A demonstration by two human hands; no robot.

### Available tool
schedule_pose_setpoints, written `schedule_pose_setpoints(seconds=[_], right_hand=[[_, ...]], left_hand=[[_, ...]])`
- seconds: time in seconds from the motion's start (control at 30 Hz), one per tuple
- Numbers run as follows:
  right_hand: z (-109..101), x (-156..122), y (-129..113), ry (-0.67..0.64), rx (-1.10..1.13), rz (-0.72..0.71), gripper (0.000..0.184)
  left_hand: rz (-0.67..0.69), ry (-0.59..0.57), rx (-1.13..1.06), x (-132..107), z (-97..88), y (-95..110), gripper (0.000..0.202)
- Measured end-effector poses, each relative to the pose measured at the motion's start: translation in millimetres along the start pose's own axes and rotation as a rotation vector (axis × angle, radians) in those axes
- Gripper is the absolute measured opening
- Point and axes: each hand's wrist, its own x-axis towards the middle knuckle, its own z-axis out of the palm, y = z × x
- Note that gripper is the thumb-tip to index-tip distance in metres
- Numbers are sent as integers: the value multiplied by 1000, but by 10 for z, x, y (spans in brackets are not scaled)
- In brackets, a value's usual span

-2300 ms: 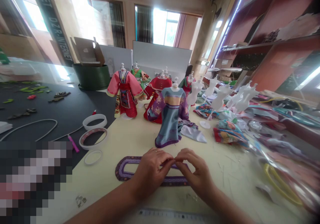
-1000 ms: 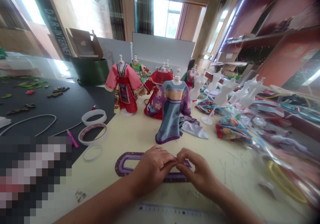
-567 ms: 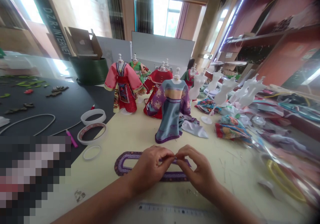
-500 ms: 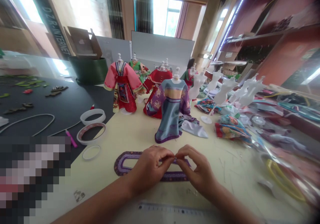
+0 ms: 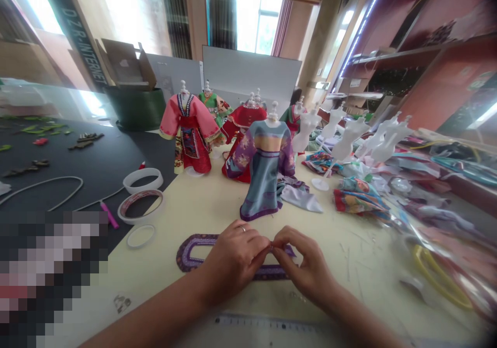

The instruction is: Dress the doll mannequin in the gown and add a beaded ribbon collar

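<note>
A purple patterned fabric trim [image 5: 185,251], U-shaped with a row of light dots along its inner edge, lies flat on the pale yellow table. My left hand [image 5: 235,252], with a ring on one finger, is above its middle and covers part of it. My right hand [image 5: 306,257] is over its right end. Both hands are closed in a pinch, thumb and fingertips meeting over the trim, where a strip of purple shows beside the right fingers. What exactly is between the fingertips is too small to make out. Just beyond stands a doll-sized blue dress [image 5: 264,174] with purple sleeves on a small mannequin.
More dressed mannequins, one in a pink robe [image 5: 190,130], stand behind. Bare white mannequins [image 5: 347,138] and fabric heaps [image 5: 361,200] are at right. Tape rolls [image 5: 140,207] and a magenta pen [image 5: 109,215] lie at left. A ruler [image 5: 267,323] is in front of me.
My left hand has rolled over slightly, so its back and ring show more and its fingers are curled tighter. My right hand keeps its pinch almost in place. The view has shifted a little.
</note>
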Motion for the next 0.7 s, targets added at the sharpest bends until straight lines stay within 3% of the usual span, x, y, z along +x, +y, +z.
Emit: schedule_pose_setpoints(seconds=[0.33,0.53,0.7], right_hand=[[1,40,-23,-48,48,139,15],[-29,39,-36,-95,122,257,14],[0,37,-39,-62,181,327,12]], left_hand=[[248,-20,334,1,-8,16,15],[299,-35,389,-7,4,40,17],[311,-37,396,-9,28,62,16]])
